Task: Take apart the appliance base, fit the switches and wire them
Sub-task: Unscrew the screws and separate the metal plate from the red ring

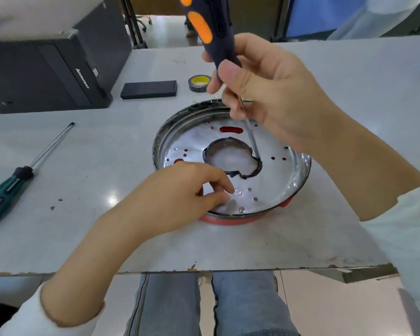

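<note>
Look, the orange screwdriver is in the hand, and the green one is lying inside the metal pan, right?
Not quite. The right hand does hold the orange screwdriver, but the green screwdriver is not inside the pan. The head view shows it lying on the table, to the left of the pan and apart from it.

We record: a pale grey desk (pixel 58 238), its near edge chipped, glossy with reflected overhead light; a pale tiled floor (pixel 165 27) at upper centre; black frame legs (pixel 134 23) there; a blue panel (pixel 308 15) upper right.
</note>
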The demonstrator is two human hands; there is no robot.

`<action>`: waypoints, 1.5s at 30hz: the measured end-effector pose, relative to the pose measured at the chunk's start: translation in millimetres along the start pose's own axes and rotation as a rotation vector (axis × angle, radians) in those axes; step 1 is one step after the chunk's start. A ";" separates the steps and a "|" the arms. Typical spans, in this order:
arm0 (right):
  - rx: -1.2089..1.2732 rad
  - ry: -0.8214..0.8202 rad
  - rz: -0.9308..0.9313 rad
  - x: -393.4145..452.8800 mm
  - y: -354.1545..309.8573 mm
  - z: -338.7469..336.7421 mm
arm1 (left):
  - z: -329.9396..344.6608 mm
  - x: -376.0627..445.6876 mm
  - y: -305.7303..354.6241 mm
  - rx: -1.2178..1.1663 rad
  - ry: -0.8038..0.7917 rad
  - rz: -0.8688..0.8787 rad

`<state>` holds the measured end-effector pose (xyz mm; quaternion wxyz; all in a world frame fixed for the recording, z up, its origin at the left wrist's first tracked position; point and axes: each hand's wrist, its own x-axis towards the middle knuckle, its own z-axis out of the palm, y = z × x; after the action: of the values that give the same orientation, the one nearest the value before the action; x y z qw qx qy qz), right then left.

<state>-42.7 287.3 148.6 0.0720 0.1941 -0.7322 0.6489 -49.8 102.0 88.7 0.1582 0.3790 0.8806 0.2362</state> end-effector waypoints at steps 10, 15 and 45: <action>0.596 0.059 0.144 -11.3 4.1 -0.5 | 1.1 7.5 1.8 -0.089 -0.035 -0.044; 0.652 0.050 0.175 -17.1 8.4 1.6 | 0.8 6.1 4.4 -0.106 -0.040 -0.048; 0.635 0.015 0.121 -24.5 3.6 2.1 | 0.7 17.1 11.3 -0.208 -0.130 -0.049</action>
<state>-21.4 290.3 136.1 -0.0254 0.1582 -0.5027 0.8495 -54.1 121.7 92.4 0.2591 0.3532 0.8484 0.2973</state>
